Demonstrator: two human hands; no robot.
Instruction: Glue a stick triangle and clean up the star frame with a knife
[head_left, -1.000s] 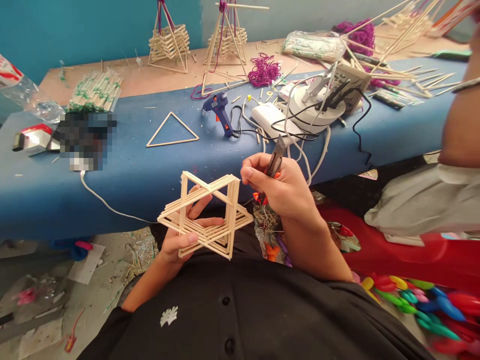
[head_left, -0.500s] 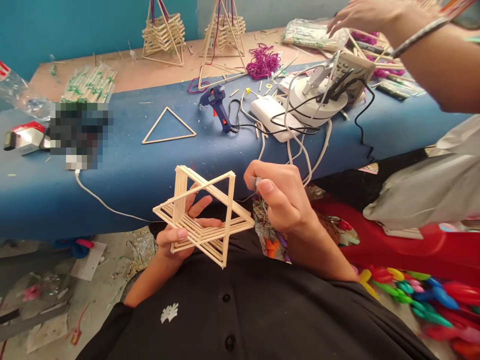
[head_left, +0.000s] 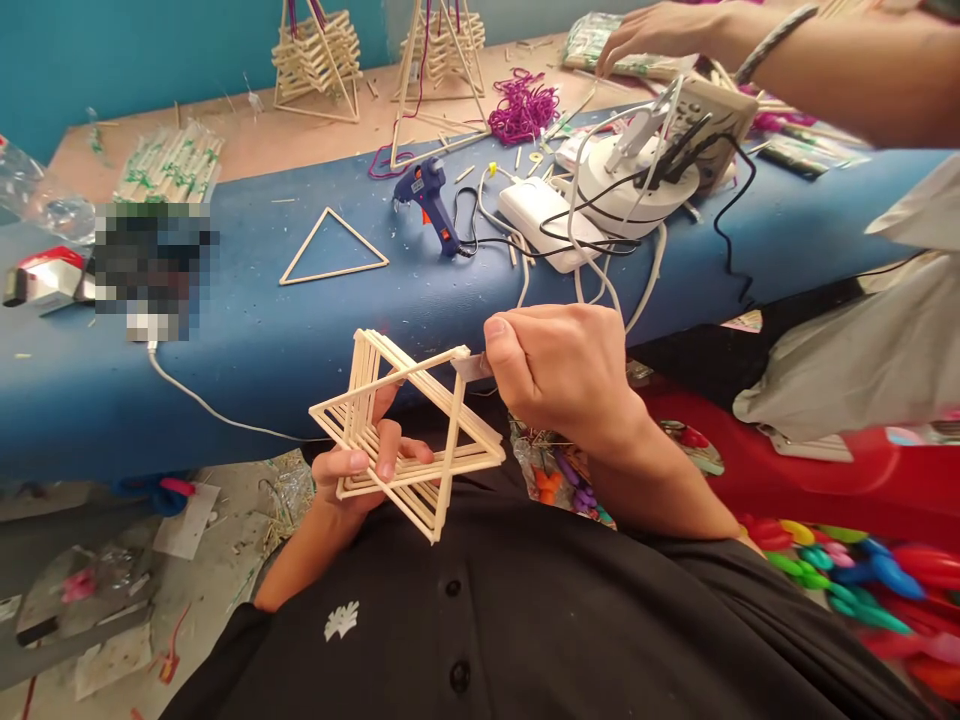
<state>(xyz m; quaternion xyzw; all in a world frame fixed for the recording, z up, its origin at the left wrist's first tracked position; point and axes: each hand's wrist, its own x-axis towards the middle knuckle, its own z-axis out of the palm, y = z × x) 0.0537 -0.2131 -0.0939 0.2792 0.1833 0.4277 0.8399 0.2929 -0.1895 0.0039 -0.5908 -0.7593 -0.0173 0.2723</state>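
Observation:
In the head view, my left hand (head_left: 352,470) grips a star-shaped frame of stacked wooden sticks (head_left: 448,440) by its lower left side, fingers curled through it. Two overlapping triangles form its outline, several layers deep. My right hand (head_left: 566,375) is closed around a small flat blade (head_left: 471,367), whose exposed end touches the star's upper right corner. Most of the blade is hidden in the fist. On the blue surface beyond lie a single stick triangle (head_left: 334,274) and a blue glue gun (head_left: 431,205).
White power strip (head_left: 540,220) and tangled cables lie right of the glue gun. Purple yarn (head_left: 523,108), a packet of sticks (head_left: 171,165) and stick structures (head_left: 319,65) stand at the back. Another person's arm (head_left: 825,75) reaches in at upper right. Balloons (head_left: 862,580) lie lower right.
My right hand has moved left and turned over, bringing the blade against the star's corner. My left fingers have curled further in. The other person's hand has moved left.

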